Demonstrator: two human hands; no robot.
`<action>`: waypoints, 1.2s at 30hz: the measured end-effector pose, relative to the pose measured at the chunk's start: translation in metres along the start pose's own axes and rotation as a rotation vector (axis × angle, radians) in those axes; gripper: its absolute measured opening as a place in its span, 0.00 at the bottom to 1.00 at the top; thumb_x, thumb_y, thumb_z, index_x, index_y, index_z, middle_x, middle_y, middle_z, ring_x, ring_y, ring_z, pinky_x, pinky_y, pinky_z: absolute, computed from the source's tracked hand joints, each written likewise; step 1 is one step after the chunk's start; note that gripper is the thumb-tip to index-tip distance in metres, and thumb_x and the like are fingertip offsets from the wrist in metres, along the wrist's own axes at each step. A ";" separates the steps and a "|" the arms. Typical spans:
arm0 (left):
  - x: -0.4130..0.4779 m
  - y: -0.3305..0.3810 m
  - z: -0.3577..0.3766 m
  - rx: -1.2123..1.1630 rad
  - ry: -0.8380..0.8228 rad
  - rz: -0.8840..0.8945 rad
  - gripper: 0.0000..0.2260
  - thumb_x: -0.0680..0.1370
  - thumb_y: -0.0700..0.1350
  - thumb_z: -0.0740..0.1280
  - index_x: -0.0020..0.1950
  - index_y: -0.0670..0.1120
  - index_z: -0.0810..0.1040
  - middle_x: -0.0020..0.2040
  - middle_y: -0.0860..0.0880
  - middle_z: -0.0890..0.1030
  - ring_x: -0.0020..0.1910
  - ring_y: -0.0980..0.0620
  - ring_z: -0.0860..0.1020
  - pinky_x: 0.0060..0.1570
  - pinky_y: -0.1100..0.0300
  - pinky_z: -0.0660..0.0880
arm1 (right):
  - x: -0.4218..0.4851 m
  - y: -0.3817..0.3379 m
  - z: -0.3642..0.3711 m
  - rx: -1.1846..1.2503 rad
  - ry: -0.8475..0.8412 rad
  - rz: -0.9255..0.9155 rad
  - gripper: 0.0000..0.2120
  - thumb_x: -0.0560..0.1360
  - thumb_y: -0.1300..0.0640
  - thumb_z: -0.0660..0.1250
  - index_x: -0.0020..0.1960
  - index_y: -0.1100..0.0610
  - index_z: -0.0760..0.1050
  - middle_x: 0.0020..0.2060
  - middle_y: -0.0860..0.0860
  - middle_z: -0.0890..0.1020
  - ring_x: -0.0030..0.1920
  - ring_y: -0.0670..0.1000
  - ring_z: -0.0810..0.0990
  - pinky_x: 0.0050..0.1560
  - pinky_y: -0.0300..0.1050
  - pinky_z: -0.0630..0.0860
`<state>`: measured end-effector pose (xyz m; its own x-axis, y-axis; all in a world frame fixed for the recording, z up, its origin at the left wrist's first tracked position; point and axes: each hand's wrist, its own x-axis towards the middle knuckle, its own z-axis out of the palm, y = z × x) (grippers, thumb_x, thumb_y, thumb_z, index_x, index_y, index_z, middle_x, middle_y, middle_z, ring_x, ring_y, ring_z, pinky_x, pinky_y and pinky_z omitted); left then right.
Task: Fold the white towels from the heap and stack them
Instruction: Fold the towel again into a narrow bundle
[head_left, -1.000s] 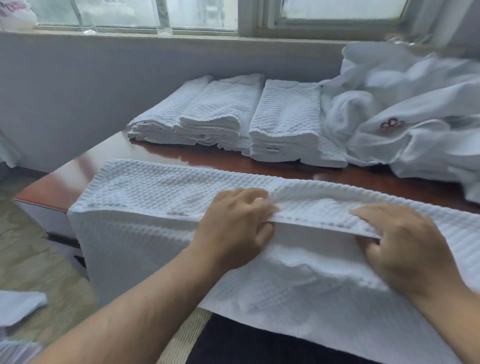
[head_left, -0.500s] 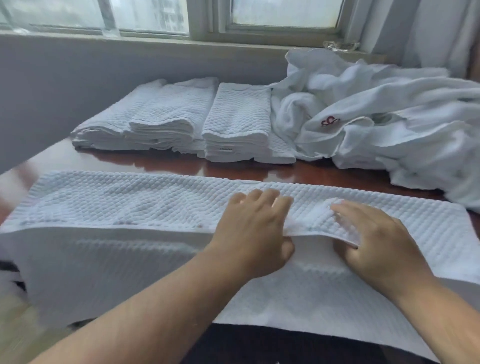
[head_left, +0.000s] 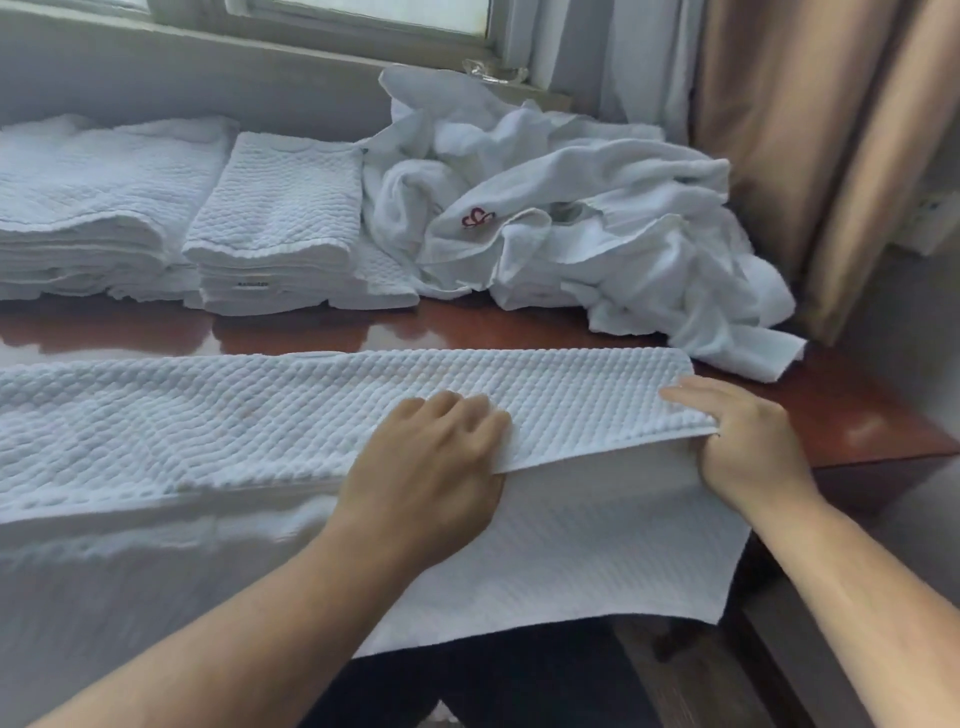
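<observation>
A long white waffle-weave towel (head_left: 218, 415) lies folded lengthwise along the table's front edge, its lower part hanging over the edge. My left hand (head_left: 431, 467) pinches the folded front edge near the middle. My right hand (head_left: 737, 441) grips the same edge at the towel's right end corner. Behind it, stacks of folded white towels (head_left: 275, 223) sit at the back left. The heap of unfolded white towels (head_left: 571, 223), one with a red embroidered logo, is piled at the back right.
The reddish-brown table (head_left: 841, 405) ends just right of my right hand. A beige curtain (head_left: 831, 130) hangs at the right, and a window sill (head_left: 311, 47) with a grey wall runs along the back.
My right hand has slid right along the towel's front edge to its end corner. My left hand also shifted right along the edge. The view has turned rightward.
</observation>
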<state>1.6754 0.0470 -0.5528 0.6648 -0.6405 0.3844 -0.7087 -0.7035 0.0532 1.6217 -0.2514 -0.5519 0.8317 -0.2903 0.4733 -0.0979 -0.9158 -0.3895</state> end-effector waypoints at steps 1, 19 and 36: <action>0.000 0.001 0.000 -0.001 -0.001 0.031 0.11 0.80 0.48 0.57 0.58 0.51 0.76 0.53 0.54 0.78 0.52 0.49 0.76 0.51 0.51 0.72 | 0.002 0.001 0.000 0.007 0.017 0.003 0.25 0.70 0.78 0.63 0.59 0.60 0.84 0.64 0.58 0.81 0.65 0.57 0.79 0.69 0.46 0.69; 0.001 0.002 -0.015 -0.464 -0.160 -0.016 0.20 0.84 0.59 0.50 0.69 0.58 0.74 0.72 0.60 0.73 0.73 0.58 0.67 0.63 0.58 0.69 | 0.034 -0.025 -0.055 0.063 -0.697 0.391 0.23 0.79 0.35 0.60 0.62 0.49 0.82 0.63 0.45 0.80 0.59 0.43 0.77 0.61 0.41 0.70; 0.019 -0.066 0.009 -0.051 -0.353 -0.406 0.41 0.71 0.76 0.36 0.80 0.60 0.36 0.81 0.50 0.33 0.79 0.50 0.33 0.78 0.42 0.37 | 0.049 -0.069 0.056 -0.394 -0.545 0.282 0.45 0.75 0.25 0.38 0.83 0.51 0.39 0.82 0.53 0.39 0.81 0.59 0.36 0.78 0.60 0.38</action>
<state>1.7371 0.0788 -0.5572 0.9203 -0.3912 -0.0091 -0.3833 -0.9058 0.1807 1.7000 -0.1869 -0.5458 0.8896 -0.4447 -0.1042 -0.4529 -0.8883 -0.0761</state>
